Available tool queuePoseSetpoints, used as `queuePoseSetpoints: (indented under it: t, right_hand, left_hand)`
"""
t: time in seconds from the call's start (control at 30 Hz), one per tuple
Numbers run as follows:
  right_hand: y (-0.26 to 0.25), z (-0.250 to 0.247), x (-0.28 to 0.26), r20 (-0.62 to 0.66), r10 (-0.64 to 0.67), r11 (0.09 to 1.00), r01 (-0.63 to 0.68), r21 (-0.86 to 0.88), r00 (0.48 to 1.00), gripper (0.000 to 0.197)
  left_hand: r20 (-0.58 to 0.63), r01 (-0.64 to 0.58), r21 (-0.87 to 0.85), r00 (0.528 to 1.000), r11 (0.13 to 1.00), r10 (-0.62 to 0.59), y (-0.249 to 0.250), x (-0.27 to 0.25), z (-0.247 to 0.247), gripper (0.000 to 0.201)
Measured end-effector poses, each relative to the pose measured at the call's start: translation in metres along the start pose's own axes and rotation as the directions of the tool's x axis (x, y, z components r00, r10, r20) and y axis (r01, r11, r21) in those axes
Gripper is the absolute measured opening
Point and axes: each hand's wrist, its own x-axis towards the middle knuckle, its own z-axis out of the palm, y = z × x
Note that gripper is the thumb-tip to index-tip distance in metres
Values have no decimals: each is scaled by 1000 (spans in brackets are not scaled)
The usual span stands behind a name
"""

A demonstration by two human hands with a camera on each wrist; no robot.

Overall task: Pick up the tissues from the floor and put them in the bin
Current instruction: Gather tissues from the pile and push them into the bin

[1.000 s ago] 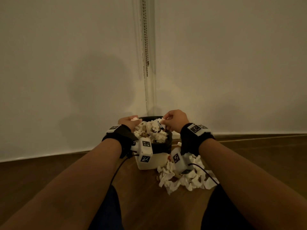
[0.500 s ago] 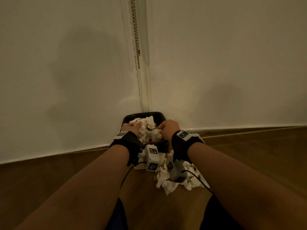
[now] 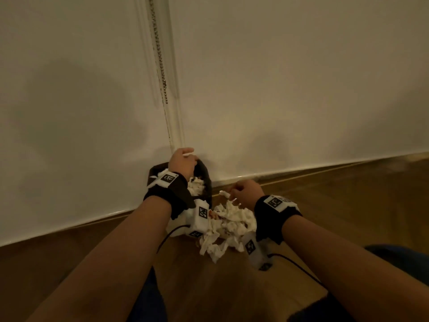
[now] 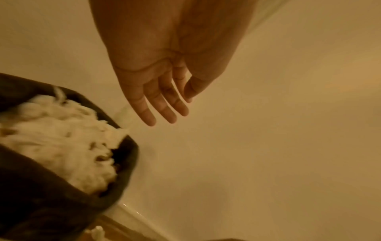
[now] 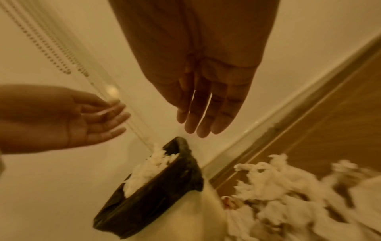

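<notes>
Left hand [image 3: 182, 161] is being held above the far rim of the bin [image 3: 207, 180], fingers extended and relaxed in the left wrist view, nothing being gripped. A small pale scrap is being seen near its fingertips in the head view; whether it is being touched cannot be told. Inside the bin, which is lined in black and standing against the wall [image 3: 290, 89], a mound of tissues [image 3: 196, 185] is being seen reaching about to the rim.

Moving rightward, the remaining pile of tissues [image 3: 232, 226] is lying on the floor [image 3: 348, 205], touching the near-right side of the bin's pale body. No single long axis is being shown by the pile; it is being spread loosely toward the person.

Right hand [image 3: 246, 192] is being held just above the pile's far edge. Its fingers are being shown straight and released in the right wrist view, while the head view suggests a curl and a pale scrap at the fingertips; no firm grip is being confirmed.

Judgement: the pile is lying directly below and nearward of the right hand, which is being judged the nearer. A downward reach is being called for, then a carry leftward to the bin. Overflow is being noted as a risk.
</notes>
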Motion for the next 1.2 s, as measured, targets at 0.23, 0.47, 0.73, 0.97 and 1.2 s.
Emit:
queuePoseSetpoints:
  t: [0.23, 0.47, 0.73, 0.97, 1.2]
  right_hand:
    - [63, -35, -60, -115, 146, 989, -147, 3, 983, 25]
    - [100, -40, -88, -193, 249, 967, -233, 102, 949, 25]
    - [131, -20, -70, -119, 311, 948, -299, 109, 943, 26]
    - [173, 19, -46, -27, 397, 918, -397, 18, 917, 28]
    - [215, 35, -11, -96, 413, 872, -423, -245, 906, 41]
  left_hand:
    - [299, -223, 162, 939, 961, 168, -2, -83, 67, 19]
    - [298, -113, 251, 954, 962, 34, -46, -109, 86, 19]
    - [202, 64, 354, 969, 933, -143, -105, -115, 82, 19]
    - [168, 110, 631, 947, 768, -273, -171, -101, 67, 21]
    - [229, 30, 696, 938, 718, -262, -206, -82, 92, 24]
